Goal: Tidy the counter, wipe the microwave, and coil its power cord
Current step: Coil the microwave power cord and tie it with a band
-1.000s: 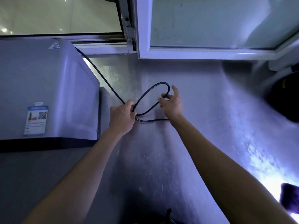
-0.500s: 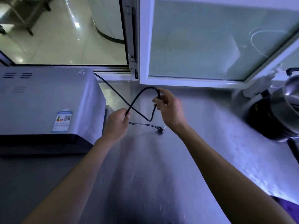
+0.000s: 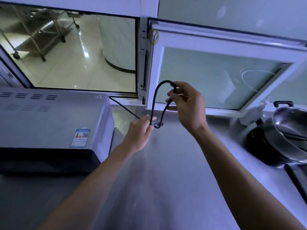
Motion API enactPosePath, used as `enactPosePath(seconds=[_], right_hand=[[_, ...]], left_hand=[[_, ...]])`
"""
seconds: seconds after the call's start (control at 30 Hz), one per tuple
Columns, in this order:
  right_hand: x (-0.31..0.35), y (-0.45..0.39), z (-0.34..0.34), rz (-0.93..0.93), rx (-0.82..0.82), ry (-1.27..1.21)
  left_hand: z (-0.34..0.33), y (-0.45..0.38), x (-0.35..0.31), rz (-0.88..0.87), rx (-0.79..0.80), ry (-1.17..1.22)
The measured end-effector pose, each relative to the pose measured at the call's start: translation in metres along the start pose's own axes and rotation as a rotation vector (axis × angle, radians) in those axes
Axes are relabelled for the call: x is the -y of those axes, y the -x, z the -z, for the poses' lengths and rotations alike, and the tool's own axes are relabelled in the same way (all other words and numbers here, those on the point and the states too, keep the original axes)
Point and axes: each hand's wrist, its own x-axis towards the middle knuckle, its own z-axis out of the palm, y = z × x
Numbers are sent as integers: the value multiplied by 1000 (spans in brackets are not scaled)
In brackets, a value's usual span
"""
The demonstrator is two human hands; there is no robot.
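**Cord looped between both hands above the counter**

The right hand pinches the top of a loop of black cord, fingers curled round it. Below and left of that grip, the left hand pinches the loop's lower end; the plug dangles just beside its fingertips. From the left grip the cord runs back and left behind the microwave, which stands close on that side. Directly behind the right grip a window sash swings inward over the counter. Well to the right sits a steel pot. Toward the viewer, bare counter spreads beneath both arms.
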Motion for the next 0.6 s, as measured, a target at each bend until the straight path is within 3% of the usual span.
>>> enactPosePath(seconds=[0.27, 0.6], right_hand=[[33, -3, 17, 37, -125, -149], [1, 18, 64, -140, -322, -314]], left_hand=[[-2, 2, -6, -132, -82, -108], [19, 4, -19, -67, -72, -144]])
